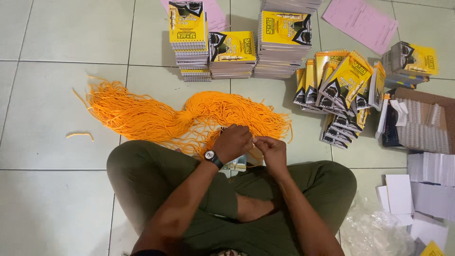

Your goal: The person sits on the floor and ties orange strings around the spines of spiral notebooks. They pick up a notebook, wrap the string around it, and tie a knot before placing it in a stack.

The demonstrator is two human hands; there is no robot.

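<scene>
Closest to the camera, bottom centre of the frame, the person sits cross-legged on the tiled floor (52, 95) in olive green trousers (142, 175), forearms reaching forward over the knees. The left hand (232, 142) has a black wristwatch (212, 156) on it and is curled into a loose fist, fingers pressed down over a small booklet (237, 164) that peeks out just under the wrist. The right hand (271, 149) sits right beside it, nearly touching, thumb and fingertips pinched together on what looks like a strand of orange cord (258, 154), though the strand itself is too thin to make out properly.

Just past the hands, spread across the middle of the frame, is a big messy bundle of orange cords (156, 116), pinched in at the middle and fanning out left and right. One loose bit of cord (79, 135) lies off by itself at the left.

Lower right corner there's crumpled clear plastic (374, 232) and some white paper stacks (426, 189). Above that, at the right edge, a cardboard box (426, 121) holds rows of white spiral bindings.

Further back, right of centre, a tumbled heap of yellow-and-black booklets (341, 90) leans every which way. Along the top of the frame stand three neat stacks of spiral-bound booklets (232, 54) with the same yellow covers. Pink sheets (360, 19) lie on the tiles at the upper right, and another pink sheet pokes out behind the stacks.
</scene>
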